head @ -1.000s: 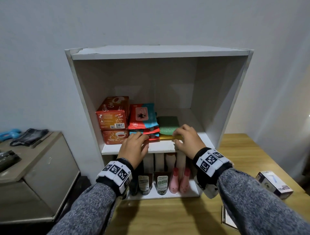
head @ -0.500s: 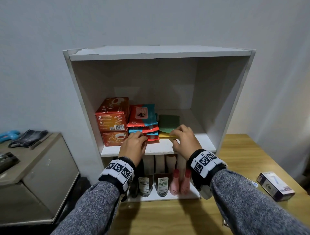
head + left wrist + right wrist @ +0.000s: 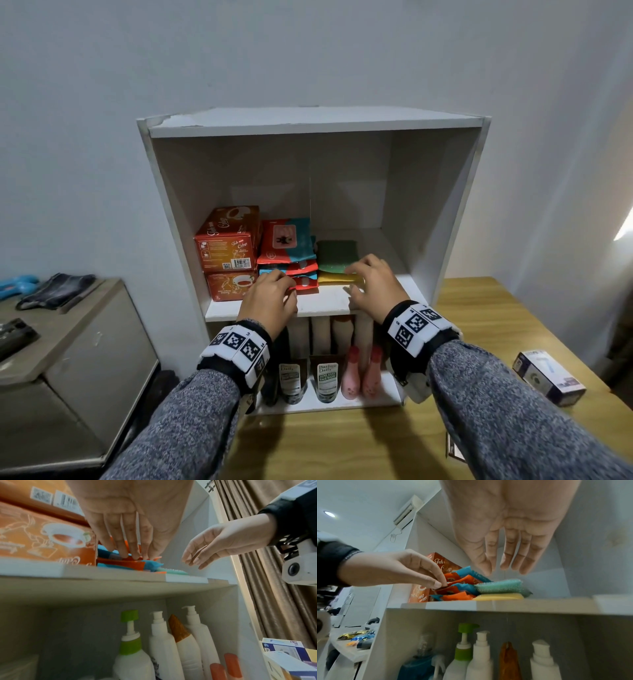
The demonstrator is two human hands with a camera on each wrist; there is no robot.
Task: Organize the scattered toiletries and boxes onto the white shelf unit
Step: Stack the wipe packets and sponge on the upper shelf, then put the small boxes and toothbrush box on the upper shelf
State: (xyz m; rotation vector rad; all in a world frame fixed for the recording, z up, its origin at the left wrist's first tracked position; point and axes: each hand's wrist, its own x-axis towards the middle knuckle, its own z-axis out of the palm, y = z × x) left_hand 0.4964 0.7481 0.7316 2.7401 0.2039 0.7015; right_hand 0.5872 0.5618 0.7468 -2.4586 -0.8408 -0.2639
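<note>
Left hand (image 3: 269, 298): fingers curled down onto the front edge of the red/blue packet stack (image 3: 291, 255), thumb and fingertips pinching one packet's edge (right-wrist view). Right hand (image 3: 375, 286): fingers relaxed, slightly spread, holding nothing; it hovers just above the green sponge (image 3: 337, 253), which lies on a yellow sponge (image 3: 339, 277). Contact w/ the sponges cannot be told.

Packets and sponges sit side by side on the middle board of the white shelf unit (image 3: 315, 120); packets just left of sponges, touching. Left of the packets: two orange tea boxes (image 3: 227, 240), one stacked on the other, against the unit's left wall.

Lower compartment: pump bottles (image 3: 163, 642) upright at the back; two dark tubes (image 3: 308, 380) and two pink bottles (image 3: 363, 375) in front.

Unit stands on a wooden worktop (image 3: 342, 442). On the worktop, well to the right of the unit: small white/blue box (image 3: 548, 377). Left of the unit: grey cabinet (image 3: 68, 342) w/ dark items on top.
</note>
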